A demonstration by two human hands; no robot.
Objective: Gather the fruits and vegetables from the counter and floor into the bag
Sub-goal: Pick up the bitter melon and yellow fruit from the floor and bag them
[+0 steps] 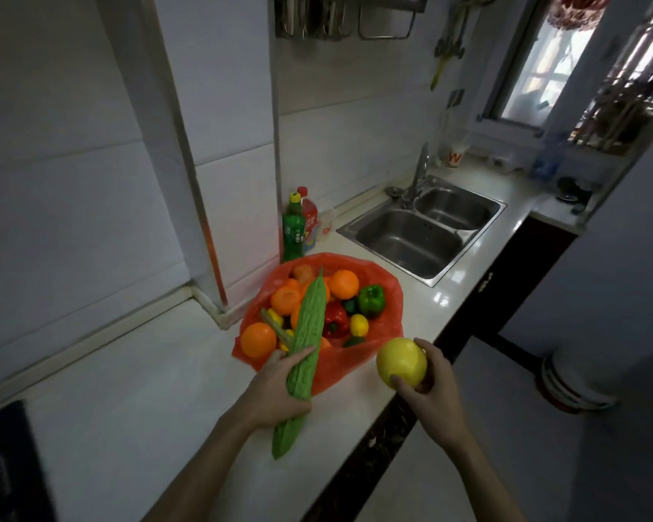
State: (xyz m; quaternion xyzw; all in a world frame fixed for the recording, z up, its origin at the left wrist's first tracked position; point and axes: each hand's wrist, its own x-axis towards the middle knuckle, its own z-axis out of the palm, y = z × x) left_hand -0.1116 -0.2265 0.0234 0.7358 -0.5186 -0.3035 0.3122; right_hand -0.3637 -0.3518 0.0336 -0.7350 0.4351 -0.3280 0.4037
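An open red plastic bag (391,318) lies on the white counter (129,389). Inside it are several oranges (258,339), a green pepper (371,300), a red pepper (335,319) and a small lemon (359,324). My left hand (276,389) grips a long bumpy green bitter gourd (305,340) around its middle, its tip pointing over the bag's contents. My right hand (428,386) holds a large round yellow fruit (401,361) just off the bag's near right edge, above the counter's front edge.
A steel double sink (423,231) with a tap sits beyond the bag. Green and red bottles (294,229) stand against the wall behind the bag. A dark hob corner (4,461) is at the left. White stacked bowls (573,382) sit on the floor right.
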